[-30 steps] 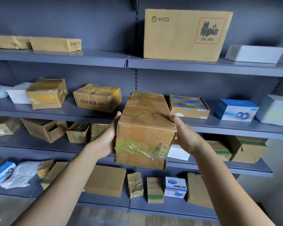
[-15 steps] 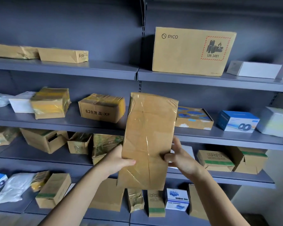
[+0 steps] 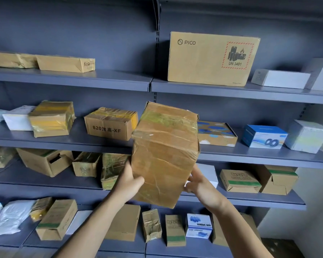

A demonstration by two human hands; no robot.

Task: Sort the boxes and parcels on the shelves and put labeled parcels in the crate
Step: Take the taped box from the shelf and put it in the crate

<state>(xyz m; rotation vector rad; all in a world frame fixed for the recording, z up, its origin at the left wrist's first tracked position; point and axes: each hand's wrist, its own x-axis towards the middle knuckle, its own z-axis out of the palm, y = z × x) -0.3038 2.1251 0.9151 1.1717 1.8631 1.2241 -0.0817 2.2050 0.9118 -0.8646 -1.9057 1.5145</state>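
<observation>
The step in hand looks like inspection: the left hand [image 3: 128, 185] and right hand [image 3: 199, 185] are clamped on the lower sides of a taped cardboard parcel [image 3: 164, 151], held tilted at the centre of the frame in front of the shelves [image 3: 104, 82]. No label shows on the faces visible, so the next move probably calls for turning it to check the hidden sides. Its cardboard is creased, wrapped in glossy, yellowed tape.

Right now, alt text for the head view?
Two bare hands, left hand and right hand, hold a tape-wrapped brown cardboard box tilted before grey metal shelves crowded with boxes, a large PICO-printed cardboard carton on top.
</observation>
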